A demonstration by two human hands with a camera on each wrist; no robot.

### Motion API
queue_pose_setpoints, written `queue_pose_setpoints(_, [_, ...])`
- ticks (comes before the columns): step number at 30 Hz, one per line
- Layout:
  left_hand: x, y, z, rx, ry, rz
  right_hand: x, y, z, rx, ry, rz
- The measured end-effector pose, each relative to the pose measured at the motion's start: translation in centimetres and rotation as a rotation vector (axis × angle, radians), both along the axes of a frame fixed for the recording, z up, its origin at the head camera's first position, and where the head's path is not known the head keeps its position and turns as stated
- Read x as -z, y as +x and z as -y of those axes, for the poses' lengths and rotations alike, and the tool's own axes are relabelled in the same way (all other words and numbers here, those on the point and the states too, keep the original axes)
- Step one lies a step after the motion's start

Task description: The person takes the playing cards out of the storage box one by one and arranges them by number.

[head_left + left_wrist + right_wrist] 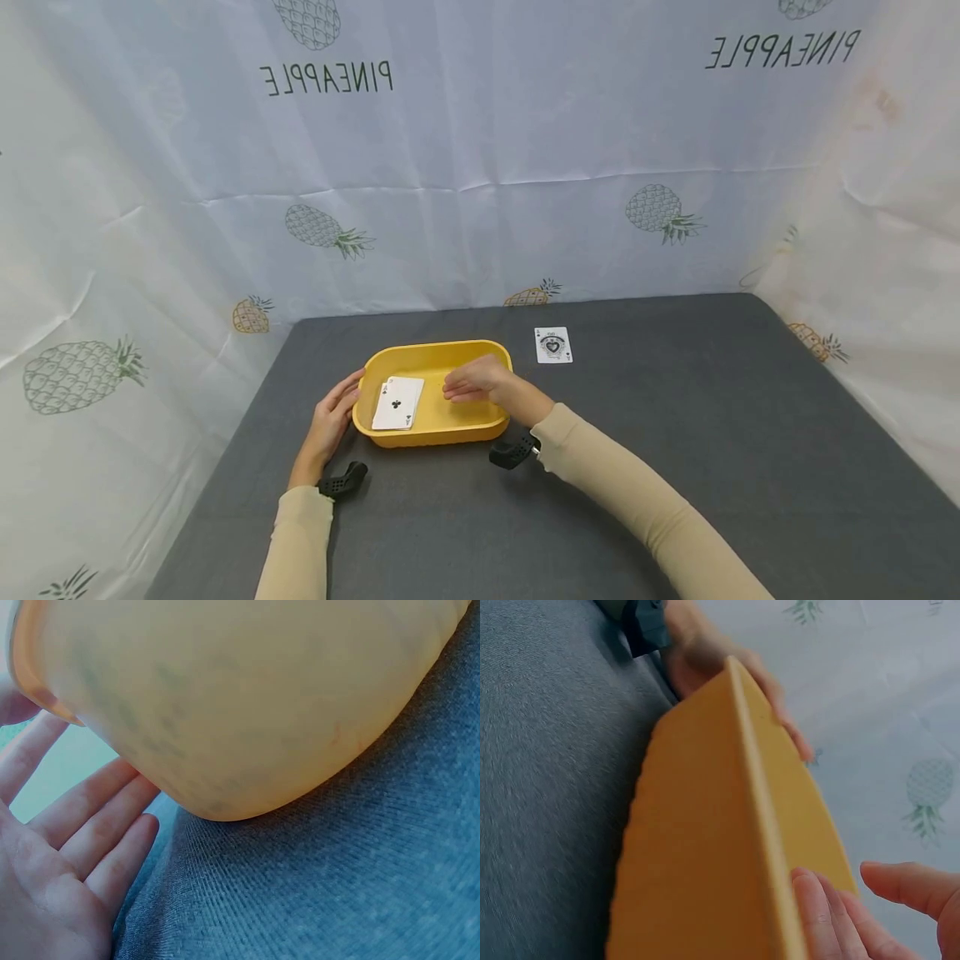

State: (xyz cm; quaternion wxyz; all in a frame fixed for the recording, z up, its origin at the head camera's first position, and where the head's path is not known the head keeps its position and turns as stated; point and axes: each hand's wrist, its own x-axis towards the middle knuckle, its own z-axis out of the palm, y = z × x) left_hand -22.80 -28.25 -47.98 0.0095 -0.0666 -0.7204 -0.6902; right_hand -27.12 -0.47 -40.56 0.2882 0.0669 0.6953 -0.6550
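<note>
A yellow oval-cornered tray [442, 437] stands on the dark table. In its left part lies a small pile of playing cards [397, 405], an ace of clubs face up on top. My left hand [335, 414] touches the tray's left end; the left wrist view shows its fingers [97, 802] nearly straight against the outer wall. Over the tray's right part, my right hand [483, 380] reaches down inside with nothing in it. In the right wrist view its fingers [817, 907] lie side by side behind the near wall, the thumb held apart.
A single ace of spades [553, 345] lies face up on the dark table [675, 433], behind and to the right of the tray. A white curtain [480, 225] printed with pineapples hangs along the back and both sides. Each wrist carries a black device.
</note>
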Motion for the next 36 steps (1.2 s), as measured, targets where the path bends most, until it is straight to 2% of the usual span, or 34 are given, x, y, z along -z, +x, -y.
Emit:
queue_pose_setpoints(7, [0.0, -0.2, 0.1, -0.007, -0.011, 0.011, 1.3, 0.6, 2.4, -0.002, 0.045, 0.073])
queue_pose_setpoints(14, [0.4, -0.2, 0.3, 0.039, 0.029, -0.059, 2.4, 0.7, 3.8, -0.005, 0.068, 0.094])
queue_pose_setpoints(18, [0.4, -0.2, 0.4, 0.034, 0.022, -0.056, 2.6, 0.9, 4.7, 0.023, 0.054, 0.116])
queue_pose_setpoints(20, [-0.1, 0.1, 0.1, 0.009, -0.008, -0.006, 2.7, 1.1, 5.2, 0.038, 0.043, 0.112])
queue_pose_setpoints(24, [-0.3, 0.0, -0.1, -0.021, -0.036, 0.038, 2.8, 1.4, 6.2, 0.085, 0.041, 0.105])
queue_pose_setpoints(31, [0.1, 0.0, 0.0, -0.029, -0.034, 0.027, 2.7, 1.6, 7.0, 0.167, 0.057, 0.122])
queue_pose_setpoints(36, [0.1, 0.0, 0.0, -0.014, 0.001, 0.000, 2.5, 1.6, 7.9, 0.195, 0.109, 0.076])
